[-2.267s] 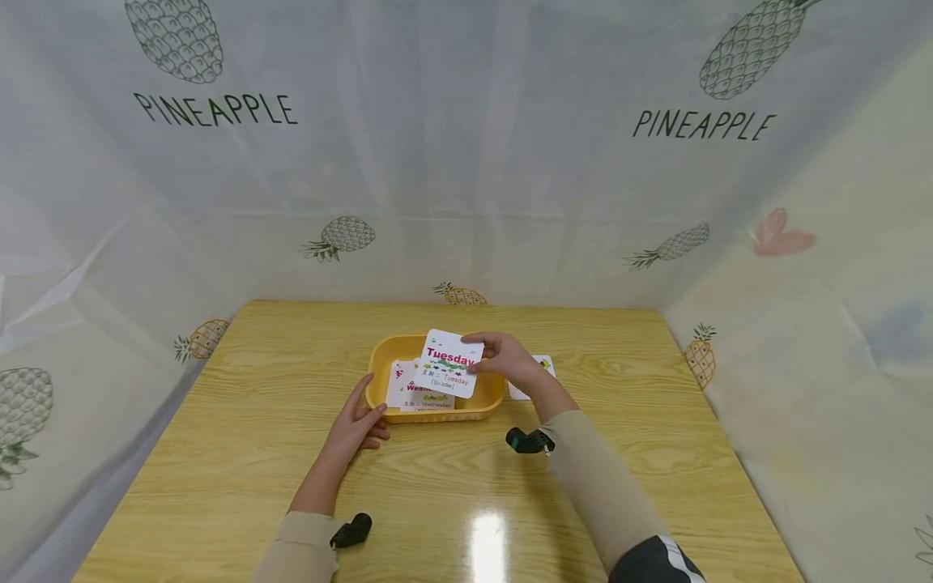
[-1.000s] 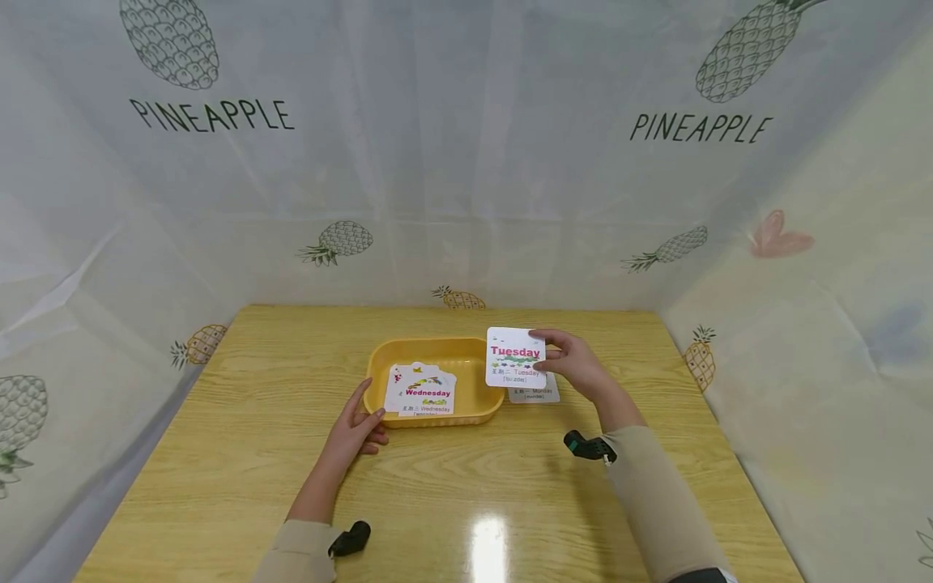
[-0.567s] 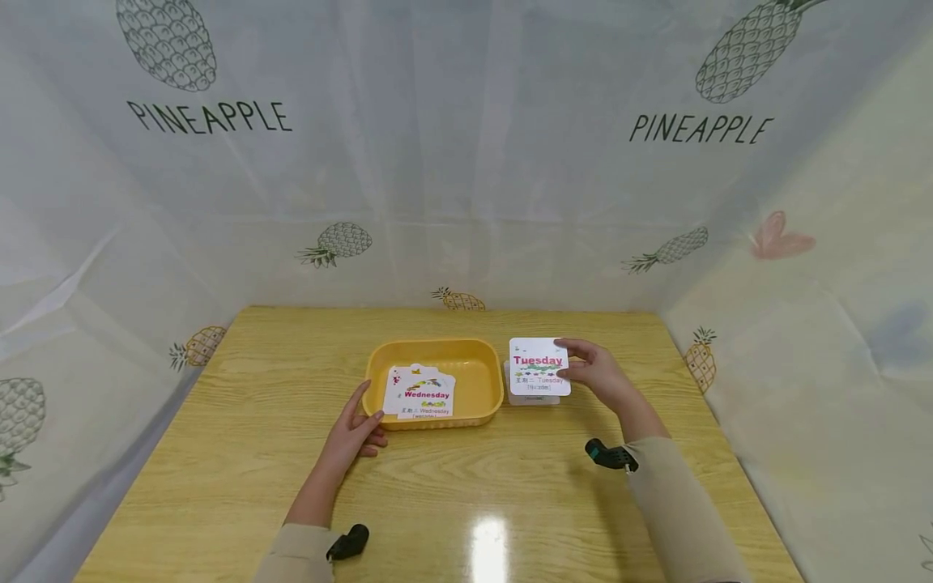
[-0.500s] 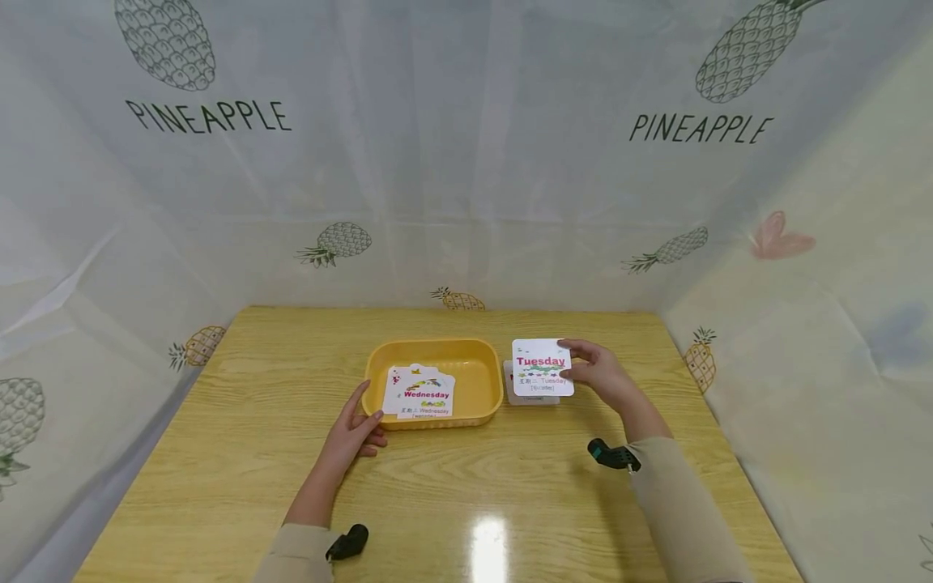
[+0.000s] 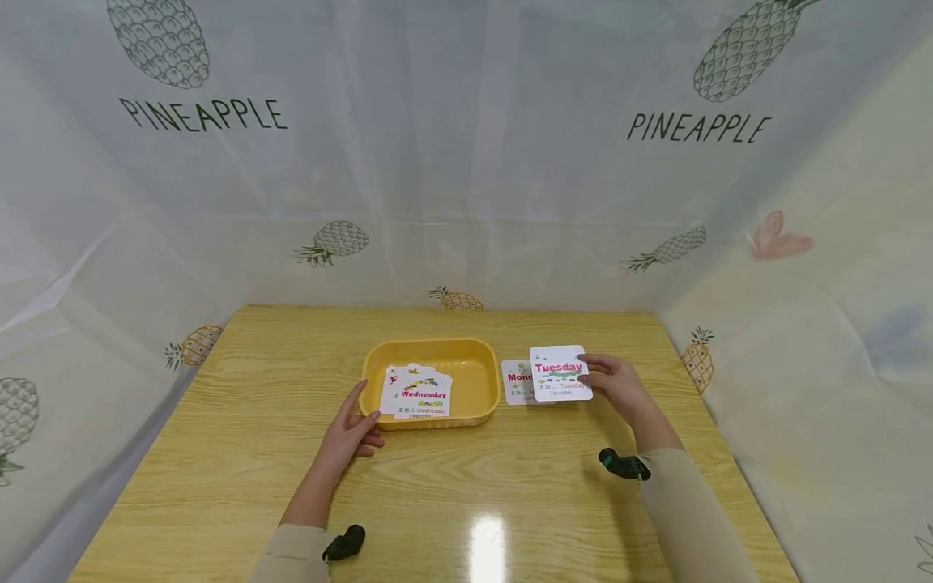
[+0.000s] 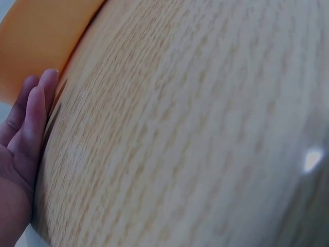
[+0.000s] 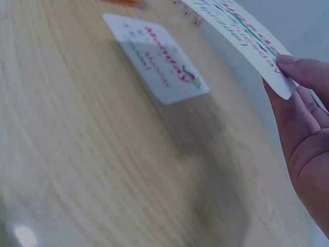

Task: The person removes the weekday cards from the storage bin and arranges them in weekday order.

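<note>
Fingertips (image 7: 300, 69) of the right hand (image 5: 619, 385) pinch the white "Tuesday" card (image 5: 560, 373) by one edge above the white "Monday" card (image 5: 518, 382); dropped askew, it may cover that word. Left hand (image 5: 353, 425) rests open against the yellow plastic tray (image 5: 477, 372).

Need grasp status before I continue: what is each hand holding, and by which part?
The right hand pinches the Tuesday card by its right edge. The left hand holds nothing, resting against the yellow tray.

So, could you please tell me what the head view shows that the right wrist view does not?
Only the head view shows the yellow tray holding the Wednesday card, with the left hand at its edge. Only the right wrist view shows the Tuesday card raised off the table. Both show the right hand pinching it beside the Monday card.
</note>
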The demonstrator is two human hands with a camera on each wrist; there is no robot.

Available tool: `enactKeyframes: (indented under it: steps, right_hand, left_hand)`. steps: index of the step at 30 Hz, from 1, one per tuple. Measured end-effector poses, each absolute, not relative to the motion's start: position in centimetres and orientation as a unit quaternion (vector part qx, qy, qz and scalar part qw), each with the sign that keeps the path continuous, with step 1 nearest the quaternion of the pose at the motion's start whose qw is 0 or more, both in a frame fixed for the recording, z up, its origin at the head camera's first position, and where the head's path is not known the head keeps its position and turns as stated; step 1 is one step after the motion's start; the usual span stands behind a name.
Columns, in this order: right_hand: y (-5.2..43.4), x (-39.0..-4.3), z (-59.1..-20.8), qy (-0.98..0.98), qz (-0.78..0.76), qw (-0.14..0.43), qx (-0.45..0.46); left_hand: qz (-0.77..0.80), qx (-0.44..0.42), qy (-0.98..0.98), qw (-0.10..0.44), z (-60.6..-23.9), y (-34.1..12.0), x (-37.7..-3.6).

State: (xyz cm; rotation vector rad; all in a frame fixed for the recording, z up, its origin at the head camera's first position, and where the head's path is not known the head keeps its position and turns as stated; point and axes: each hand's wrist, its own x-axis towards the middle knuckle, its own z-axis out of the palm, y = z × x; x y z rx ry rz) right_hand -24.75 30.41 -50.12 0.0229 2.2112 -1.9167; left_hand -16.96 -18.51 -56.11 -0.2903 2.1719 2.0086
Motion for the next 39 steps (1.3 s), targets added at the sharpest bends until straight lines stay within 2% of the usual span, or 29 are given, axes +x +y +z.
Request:
enactKeyframes:
  steps: [7, 17, 32, 39]
  right_hand:
    - [31.0, -24.8, -51.6, 0.768, -0.633, 0.095, 0.028]
    - [31.7, -24.6, -52.4, 0.789, -0.606, 0.084, 0.049]
    - [32.4, -25.0, -53.8, 0.836, -0.539, 0.075, 0.061]
    - [32.3, -25.5, -54.1, 0.884, -0.460, 0.068, 0.048]
  left_hand:
    - [0.676, -0.098, 0.724, 0.096, -55.4, -18.5, -16.9]
    - [0.674, -0.095, 0.725, 0.101, -52.3, -17.8, -15.8]
    - [0.676, -0.091, 0.724, 0.100, -52.3, -17.8, -15.8]
    - [0.680, -0.096, 0.719, 0.103, -53.0, -18.0, -16.1]
